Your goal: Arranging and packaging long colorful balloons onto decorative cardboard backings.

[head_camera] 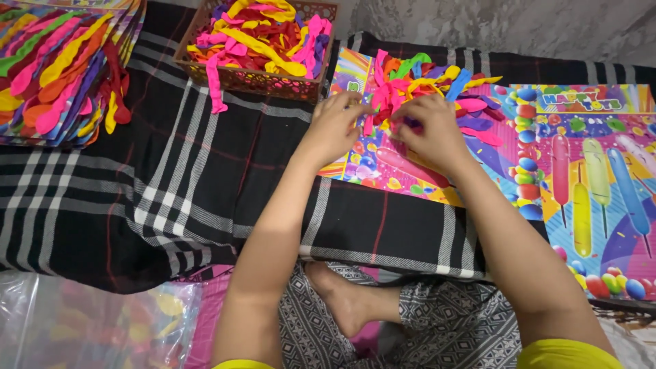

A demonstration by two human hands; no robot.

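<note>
My left hand (335,126) and my right hand (430,130) meet over a colourful printed card (410,178) that lies on a black plaid blanket (171,184). A bunch of uninflated balloons (424,78) in pink, yellow, green, blue and orange is fixed along the card's upper part. My left fingers pinch a pink balloon at the bunch's left side. My right fingers close on a purple balloon near the middle of the bunch.
A brown plastic basket (253,80) full of loose balloons stands at the back. A stack of balloon-filled cards (55,75) lies at the far left. Another printed card (594,184) lies to the right. Clear plastic bags (82,328) sit at the lower left, my crossed legs below.
</note>
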